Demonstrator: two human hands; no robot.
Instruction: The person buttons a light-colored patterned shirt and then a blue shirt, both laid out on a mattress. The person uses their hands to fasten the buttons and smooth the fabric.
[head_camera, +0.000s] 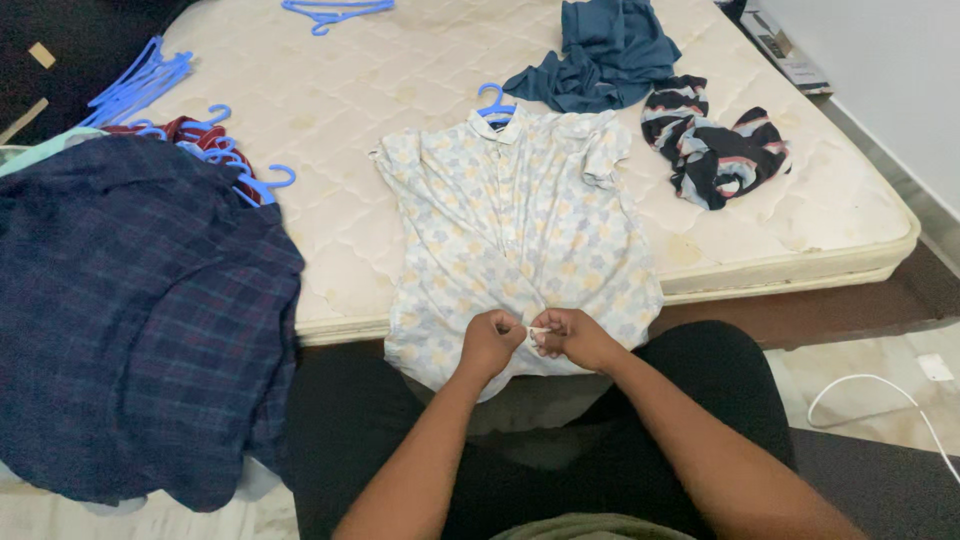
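A pale floral shirt (515, 215) lies flat on the mattress (370, 90), hung on a blue hanger (494, 103) whose hook shows above the collar. Its lower hem hangs over the mattress edge toward my lap. My left hand (490, 342) and my right hand (572, 338) meet at the shirt's lower front, both pinching the fabric near the hem, fingers closed on it. What sits between the fingertips is too small to make out.
A dark blue plaid garment (130, 320) lies heaped at the left over other clothes on blue hangers (225, 150). More blue hangers (135, 85) lie at the far left and top. A teal garment (605, 50) and a striped garment (715, 145) lie at the right. A white cable (870, 385) runs on the floor.
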